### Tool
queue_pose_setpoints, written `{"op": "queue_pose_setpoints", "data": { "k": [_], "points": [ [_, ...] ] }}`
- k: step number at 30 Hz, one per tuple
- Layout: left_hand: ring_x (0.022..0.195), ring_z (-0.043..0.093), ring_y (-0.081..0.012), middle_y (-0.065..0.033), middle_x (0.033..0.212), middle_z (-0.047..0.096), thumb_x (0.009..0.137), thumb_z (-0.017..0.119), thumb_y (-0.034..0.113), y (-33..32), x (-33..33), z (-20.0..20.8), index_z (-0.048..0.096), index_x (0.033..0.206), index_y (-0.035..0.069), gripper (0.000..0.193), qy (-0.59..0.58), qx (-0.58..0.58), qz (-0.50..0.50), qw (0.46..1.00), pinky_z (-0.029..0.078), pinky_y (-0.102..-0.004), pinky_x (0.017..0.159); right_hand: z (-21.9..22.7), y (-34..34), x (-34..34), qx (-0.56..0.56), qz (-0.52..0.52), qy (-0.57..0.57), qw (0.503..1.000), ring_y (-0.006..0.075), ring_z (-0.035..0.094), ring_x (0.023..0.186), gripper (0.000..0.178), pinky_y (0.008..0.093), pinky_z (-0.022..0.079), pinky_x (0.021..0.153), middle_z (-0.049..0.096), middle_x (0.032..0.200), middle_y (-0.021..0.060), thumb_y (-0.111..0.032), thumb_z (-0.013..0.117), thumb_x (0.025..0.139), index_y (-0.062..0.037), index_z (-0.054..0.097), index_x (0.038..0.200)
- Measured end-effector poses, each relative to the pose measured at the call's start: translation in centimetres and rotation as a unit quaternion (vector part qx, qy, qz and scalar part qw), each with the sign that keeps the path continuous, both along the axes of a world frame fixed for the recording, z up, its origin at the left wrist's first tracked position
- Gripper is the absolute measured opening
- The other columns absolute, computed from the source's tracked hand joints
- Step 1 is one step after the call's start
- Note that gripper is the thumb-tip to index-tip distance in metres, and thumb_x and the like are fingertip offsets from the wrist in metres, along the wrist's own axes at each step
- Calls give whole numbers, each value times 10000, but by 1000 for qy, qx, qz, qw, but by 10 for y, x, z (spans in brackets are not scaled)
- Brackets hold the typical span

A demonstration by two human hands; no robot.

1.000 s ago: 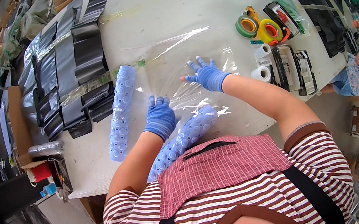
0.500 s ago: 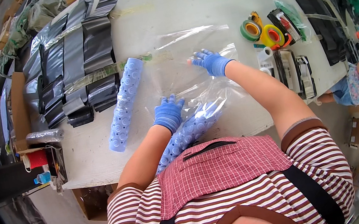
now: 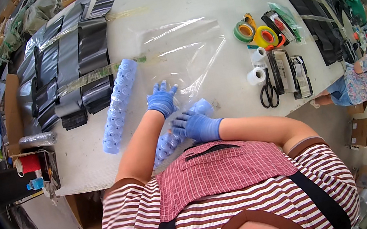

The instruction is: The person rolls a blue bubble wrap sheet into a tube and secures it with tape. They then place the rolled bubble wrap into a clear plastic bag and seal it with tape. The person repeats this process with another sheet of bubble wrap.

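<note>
Two blue rolled mats with a raised circle pattern lie on the white table. One rolled mat (image 3: 119,108) is at the left, slanting away from me. The other rolled mat (image 3: 166,147) is close to my apron, partly covered by my right hand. My left hand (image 3: 161,99), in a blue glove, rests with fingers spread on the near-left part of a clear plastic sheet (image 3: 184,48) spread flat. My right hand (image 3: 200,126), also gloved, lies across the near mat with its fingers stretched out over it, pointing left.
Black plastic bags (image 3: 70,60) are strapped down with tape at the left, and more black bags (image 3: 310,15) at the right. Tape rolls (image 3: 265,37), small white rolls (image 3: 256,75), black scissors (image 3: 269,93) and boxes (image 3: 281,71) stand right of the sheet. Another person (image 3: 366,76) is beyond the right edge.
My right hand has left the sheet's right side and come down onto the near rolled mat. My left hand has moved slightly farther up the sheet. The film no longer covers the near mat.
</note>
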State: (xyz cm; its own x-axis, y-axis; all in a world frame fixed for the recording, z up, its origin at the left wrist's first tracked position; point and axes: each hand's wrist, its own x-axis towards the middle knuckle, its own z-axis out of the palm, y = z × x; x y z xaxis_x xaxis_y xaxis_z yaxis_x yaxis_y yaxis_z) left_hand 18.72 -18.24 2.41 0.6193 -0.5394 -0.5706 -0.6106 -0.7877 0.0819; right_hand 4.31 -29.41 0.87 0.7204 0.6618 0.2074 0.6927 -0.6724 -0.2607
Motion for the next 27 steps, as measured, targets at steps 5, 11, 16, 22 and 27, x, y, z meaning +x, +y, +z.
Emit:
{"op": "queue_pose_setpoints", "data": {
  "k": [5,11,16,22,27],
  "points": [
    [1486,140,-341,-94,1618,138,761,778,447,19,6,-5,275,1518,355,914,-5,-4,-42,999,296,-633,1097,40,6,23,-121,-5,251,960,328,616,1095,472,419,458,951,659,1140,148,-167,729,738,-92,590,1183],
    [1492,118,-342,-103,1618,138,737,790,461,35,-5,-6,306,1511,339,921,-5,-38,-83,996,242,-659,1109,140,-150,-12,120,-145,410,892,241,671,944,646,321,528,842,688,1048,146,-153,803,636,-31,595,1236],
    [1506,44,-328,-74,1635,87,701,795,545,38,-25,-6,271,1513,392,979,24,-2,-77,997,174,-698,1108,200,-147,2,452,-251,358,777,150,624,950,671,304,492,894,658,1038,50,-200,843,644,6,573,1223],
    [1485,135,-372,-167,1612,129,706,790,541,30,-30,-6,317,1523,200,1004,55,-76,-57,994,204,-494,1169,115,-51,76,700,-19,407,586,164,612,1019,449,323,477,929,647,1081,36,-232,815,742,-48,639,1112],
    [1462,55,-494,-309,1581,53,640,803,611,42,-29,-39,315,1524,269,1066,60,-46,-73,994,146,-502,1184,63,15,117,745,-113,457,472,170,629,941,467,335,525,853,645,1032,36,-179,802,754,-52,595,1152]
  ]
}}
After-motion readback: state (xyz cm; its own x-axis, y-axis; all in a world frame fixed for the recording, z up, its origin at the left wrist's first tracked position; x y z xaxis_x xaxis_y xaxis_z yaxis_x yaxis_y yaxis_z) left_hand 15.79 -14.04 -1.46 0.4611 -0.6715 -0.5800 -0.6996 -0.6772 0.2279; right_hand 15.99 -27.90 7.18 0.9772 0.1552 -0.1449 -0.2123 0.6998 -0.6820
